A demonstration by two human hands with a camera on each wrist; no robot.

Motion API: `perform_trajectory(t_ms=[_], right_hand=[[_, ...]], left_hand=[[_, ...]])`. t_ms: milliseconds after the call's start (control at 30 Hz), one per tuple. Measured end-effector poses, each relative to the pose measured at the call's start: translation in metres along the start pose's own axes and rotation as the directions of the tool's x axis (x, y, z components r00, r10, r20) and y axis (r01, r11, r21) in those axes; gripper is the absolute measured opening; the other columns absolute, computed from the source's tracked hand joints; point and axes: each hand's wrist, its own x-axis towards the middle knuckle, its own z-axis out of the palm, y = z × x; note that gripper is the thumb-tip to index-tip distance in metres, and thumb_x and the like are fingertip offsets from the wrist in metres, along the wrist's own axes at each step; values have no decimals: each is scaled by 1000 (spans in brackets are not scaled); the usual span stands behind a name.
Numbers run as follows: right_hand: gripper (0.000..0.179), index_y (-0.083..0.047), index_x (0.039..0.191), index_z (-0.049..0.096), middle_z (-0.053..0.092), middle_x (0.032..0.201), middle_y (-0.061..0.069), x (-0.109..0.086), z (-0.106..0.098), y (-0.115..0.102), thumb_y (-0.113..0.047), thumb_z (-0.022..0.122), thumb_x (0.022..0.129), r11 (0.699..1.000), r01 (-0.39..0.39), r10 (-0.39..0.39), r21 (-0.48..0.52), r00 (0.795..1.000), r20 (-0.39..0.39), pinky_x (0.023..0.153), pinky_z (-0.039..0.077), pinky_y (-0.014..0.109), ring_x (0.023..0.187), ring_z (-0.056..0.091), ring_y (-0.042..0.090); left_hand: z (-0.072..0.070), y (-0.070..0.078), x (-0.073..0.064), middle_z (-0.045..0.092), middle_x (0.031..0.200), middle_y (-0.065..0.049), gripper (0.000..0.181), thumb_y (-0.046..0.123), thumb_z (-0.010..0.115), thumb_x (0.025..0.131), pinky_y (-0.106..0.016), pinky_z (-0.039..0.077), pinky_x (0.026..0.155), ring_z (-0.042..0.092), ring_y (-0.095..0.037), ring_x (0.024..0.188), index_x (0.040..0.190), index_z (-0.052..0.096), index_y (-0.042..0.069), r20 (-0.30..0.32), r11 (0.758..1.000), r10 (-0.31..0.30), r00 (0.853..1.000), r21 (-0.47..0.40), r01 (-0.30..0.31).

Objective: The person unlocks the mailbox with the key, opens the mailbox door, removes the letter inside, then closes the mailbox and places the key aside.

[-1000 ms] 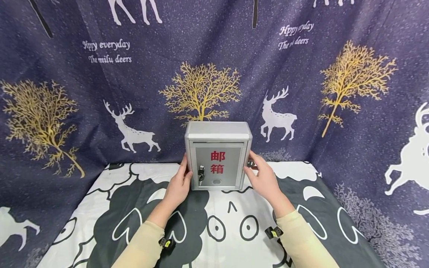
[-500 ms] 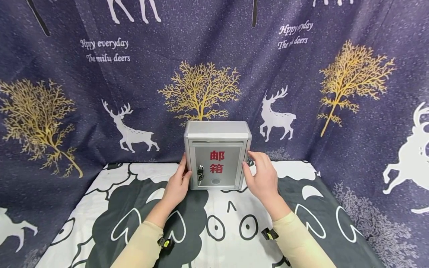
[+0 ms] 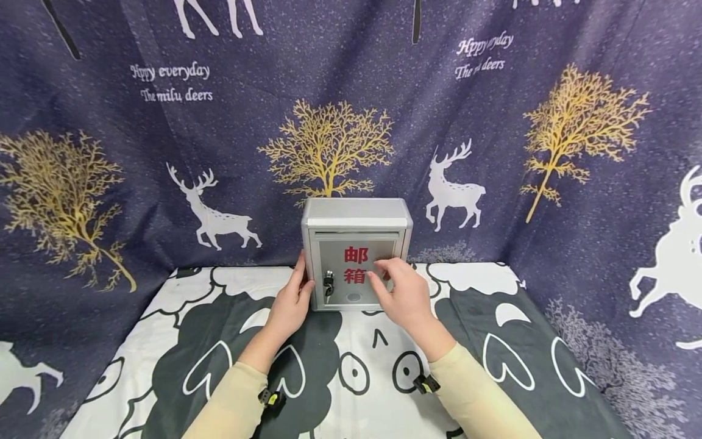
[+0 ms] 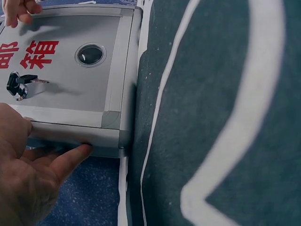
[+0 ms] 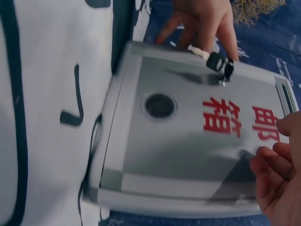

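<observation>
A silver metal mailbox (image 3: 351,213) with red characters stands upright in the middle of the cloth. Its lock (image 3: 329,281), with a key in it, is at the left of the front door. My left hand (image 3: 290,305) rests on the mailbox's left side, thumb near the front edge. The left wrist view shows its straight index finger (image 4: 70,160) along the side panel. In front of the door's right part is my right hand (image 3: 406,296), fingers loosely bent with nothing between them. The right wrist view shows these fingers (image 5: 273,169) over the door.
A round window (image 5: 160,105) is set low in the door, and a slot (image 3: 356,235) runs along its top. The cartoon-print cloth (image 3: 367,341) covers the table. Dark blue curtains (image 3: 230,140) with deer and trees hang behind and at both sides.
My right hand has let go of the mailbox's right side and moved left across the front of the door. The left hand and the mailbox have stayed in place.
</observation>
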Motion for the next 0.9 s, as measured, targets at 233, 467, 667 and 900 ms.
perform_trajectory(t_ms=[233,467,667,900], right_hand=[[21,-12,113,77,72,92,-1,2,18,-13,-30,82,104,998,-52,53,-18,993,105,58,55,34,77,67,15],[22,-14,111,80,75,92,-3,2,35,-23,-34,83,104,996,-87,87,-11,983,160,63,58,37,78,70,14],[29,-11,117,81,79,100,0,2,47,-31,-38,82,104,997,-77,80,-24,979,187,64,61,37,79,74,14],[33,-11,119,82,81,104,3,1,55,-39,-42,78,106,996,-84,88,-31,974,208,67,63,39,80,75,15]], left_hand=[[0,2,0,48,169,-22,75,22,56,119,-63,47,119,55,-42,149,182,15,28,9,1000,-9,1000,-1,9],[-1,1,-2,49,168,-23,74,21,57,119,-63,47,119,56,-43,148,181,17,28,3,1000,-7,1000,-16,8],[-1,1,-1,50,167,-24,74,20,56,119,-62,48,119,56,-42,149,181,17,29,0,1000,0,1000,-27,0],[-1,1,-1,49,169,-22,76,19,56,119,-62,48,119,54,-41,151,181,14,31,16,999,-4,1000,-43,4]])
